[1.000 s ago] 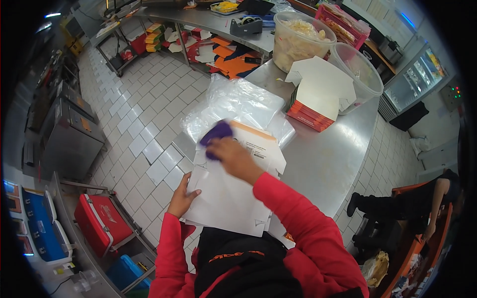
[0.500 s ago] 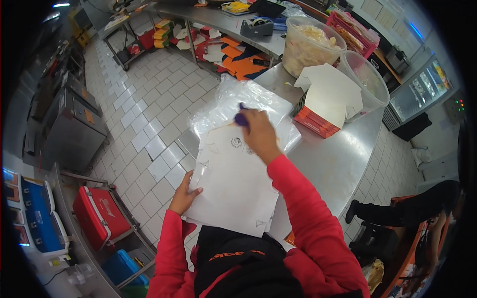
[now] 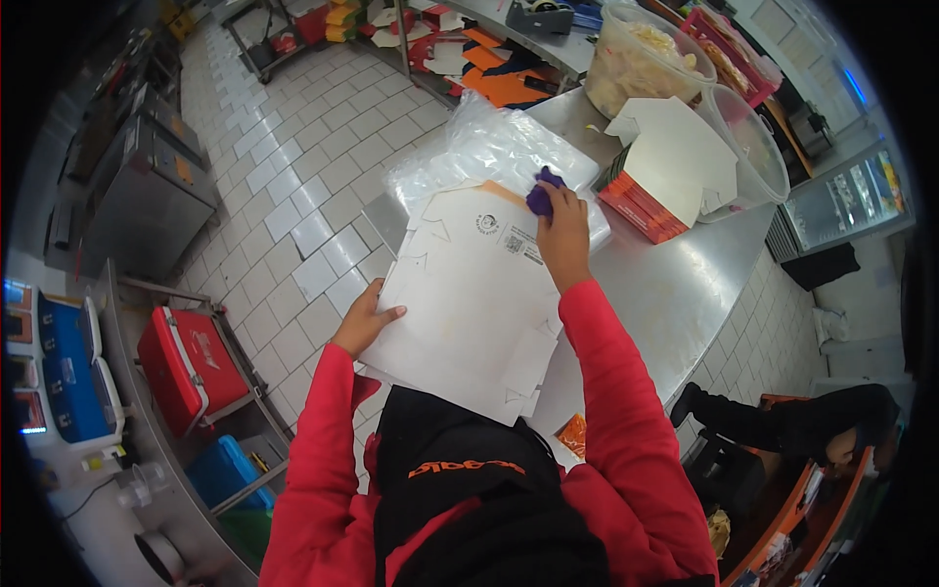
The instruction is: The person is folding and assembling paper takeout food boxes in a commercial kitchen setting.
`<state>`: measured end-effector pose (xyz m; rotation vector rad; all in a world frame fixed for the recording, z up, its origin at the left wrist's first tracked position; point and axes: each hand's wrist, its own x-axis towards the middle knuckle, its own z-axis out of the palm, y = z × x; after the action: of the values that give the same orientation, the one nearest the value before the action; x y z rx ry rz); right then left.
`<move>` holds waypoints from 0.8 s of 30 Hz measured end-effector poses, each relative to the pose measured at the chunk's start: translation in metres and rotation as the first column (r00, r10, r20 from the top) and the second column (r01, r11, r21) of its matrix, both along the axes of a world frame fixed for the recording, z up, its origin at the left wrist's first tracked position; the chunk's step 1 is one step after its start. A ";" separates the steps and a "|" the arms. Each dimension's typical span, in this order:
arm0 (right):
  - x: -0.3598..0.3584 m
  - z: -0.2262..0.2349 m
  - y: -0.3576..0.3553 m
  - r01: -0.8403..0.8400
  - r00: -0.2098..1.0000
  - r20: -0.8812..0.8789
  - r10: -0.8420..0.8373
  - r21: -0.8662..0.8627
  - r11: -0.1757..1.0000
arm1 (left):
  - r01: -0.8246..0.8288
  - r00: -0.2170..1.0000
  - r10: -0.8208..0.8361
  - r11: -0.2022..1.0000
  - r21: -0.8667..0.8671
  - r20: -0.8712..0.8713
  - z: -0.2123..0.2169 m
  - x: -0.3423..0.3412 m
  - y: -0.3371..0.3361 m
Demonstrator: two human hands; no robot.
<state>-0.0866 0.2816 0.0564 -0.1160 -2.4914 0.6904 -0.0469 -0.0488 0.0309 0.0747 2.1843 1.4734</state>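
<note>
White flat cardboard sheet (image 3: 469,293) is steadied at its left edge by the left hand (image 3: 367,321), fingers spread open. A purple cloth (image 3: 541,193), gripped in the right hand (image 3: 562,235), is pressed near the sheet's far edge on the steel table (image 3: 685,284).

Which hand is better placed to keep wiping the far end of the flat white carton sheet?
Right. The right hand already presses the purple cloth there, while the left hand steadies the white carton sheet by its near left edge.
</note>
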 end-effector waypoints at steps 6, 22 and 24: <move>0.097 -0.051 -0.100 -0.458 0.884 0.115 0.453 0.019 0.889 | -0.035 0.989 -0.005 0.963 0.268 0.147 -0.005 -0.003 0.015; 0.166 -0.003 -0.054 -0.744 0.648 0.214 0.731 -0.025 0.667 | -0.107 0.993 0.090 0.959 0.262 0.075 0.002 0.007 0.018; 0.163 -0.036 -0.039 -0.830 0.543 0.320 0.776 0.069 0.553 | -0.090 0.996 0.085 0.967 0.238 0.030 0.001 0.013 0.019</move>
<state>0.0769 0.2425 0.0203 1.2061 -2.7818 0.7668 -0.0343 -0.0302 0.0317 0.0458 2.0078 1.7747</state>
